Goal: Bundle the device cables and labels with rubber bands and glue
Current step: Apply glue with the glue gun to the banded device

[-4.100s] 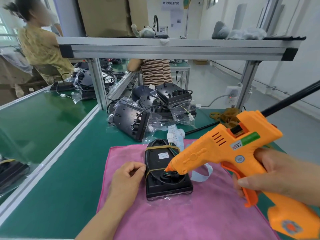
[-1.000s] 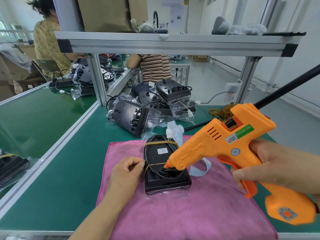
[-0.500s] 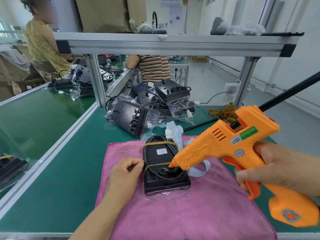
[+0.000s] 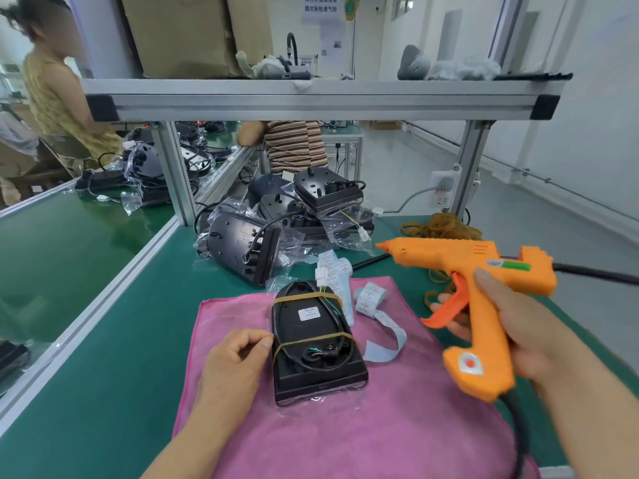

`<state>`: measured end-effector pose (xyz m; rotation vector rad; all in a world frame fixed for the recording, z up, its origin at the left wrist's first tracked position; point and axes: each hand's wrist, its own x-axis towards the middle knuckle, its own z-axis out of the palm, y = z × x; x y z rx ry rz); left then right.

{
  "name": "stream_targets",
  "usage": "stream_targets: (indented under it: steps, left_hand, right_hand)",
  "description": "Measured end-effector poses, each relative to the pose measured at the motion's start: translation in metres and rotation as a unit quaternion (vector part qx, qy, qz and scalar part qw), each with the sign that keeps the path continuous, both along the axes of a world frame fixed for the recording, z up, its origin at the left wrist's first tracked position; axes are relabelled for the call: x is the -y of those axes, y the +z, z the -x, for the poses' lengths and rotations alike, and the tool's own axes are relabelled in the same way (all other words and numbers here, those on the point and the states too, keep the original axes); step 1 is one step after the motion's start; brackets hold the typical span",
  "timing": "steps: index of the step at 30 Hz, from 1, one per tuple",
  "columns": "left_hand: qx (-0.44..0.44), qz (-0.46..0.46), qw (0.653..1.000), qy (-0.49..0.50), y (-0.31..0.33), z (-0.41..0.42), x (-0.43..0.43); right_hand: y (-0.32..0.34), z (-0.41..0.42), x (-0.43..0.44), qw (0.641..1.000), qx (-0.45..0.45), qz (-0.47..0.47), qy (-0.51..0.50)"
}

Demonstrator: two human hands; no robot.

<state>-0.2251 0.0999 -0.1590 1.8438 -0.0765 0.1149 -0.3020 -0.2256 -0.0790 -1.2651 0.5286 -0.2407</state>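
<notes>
orange glue gun [image 4: 446, 254] gripped in right hand [image 4: 532, 337], clear of device [image 4: 306, 335]; left hand [image 4: 235, 359] curled at its left edge, grasp unclear

Bare hands, left [image 4: 238, 354] and right [image 4: 518, 326], bare forearms, nails seemingly short.

I see the black flat plastic device [image 4: 313, 340] lying on the pink cloth [image 4: 345, 430] with two tan rubber bands [image 4: 304, 298] across it. The thin black cable [image 4: 326, 367] is looped under the lower band. The white label strip [image 4: 384, 327] curls just right of it. The right hand [image 4: 518, 328] holds the orange glue gun [image 4: 466, 261] clear of it, nozzle pointing left.
</notes>
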Motion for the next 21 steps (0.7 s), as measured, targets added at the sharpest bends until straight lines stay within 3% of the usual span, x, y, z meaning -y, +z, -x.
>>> stream_targets:
  steps: [3, 6, 11, 14, 16, 19, 21]
  left_hand:
    - [-0.003, 0.001, 1.000, -0.006, 0.002, 0.002, 0.000]
    - [-0.009, 0.002, 1.000, -0.007, 0.003, 0.002, 0.000]
    - [-0.008, 0.003, 1.000, -0.005, 0.004, 0.002, 0.000]
    - [-0.010, -0.001, 1.000, -0.003, 0.003, 0.002, -0.001]
    - [-0.009, -0.001, 1.000, -0.004, 0.003, 0.001, -0.001]
    - [-0.009, -0.001, 1.000, -0.007, 0.003, 0.002, -0.001]
    - [-0.011, -0.004, 1.000, -0.004, 0.003, 0.002, 0.000]
  right_hand:
    - [-0.008, -0.019, -0.012, 0.993, -0.001, -0.094, -0.066]
    - [-0.018, -0.028, -0.019, 0.989, -0.032, -0.124, -0.076]
    - [-0.022, -0.029, -0.022, 0.988, -0.091, -0.099, -0.070]
    - [-0.021, -0.027, -0.017, 0.987, -0.152, 0.031, -0.027]
    - [-0.021, -0.025, -0.011, 0.964, -0.214, 0.156, 0.009]
    - [-0.013, -0.019, -0.007, 0.902, -0.275, 0.328, 0.063]
    - [-0.010, -0.018, -0.003, 0.840, -0.281, 0.450, 0.113]
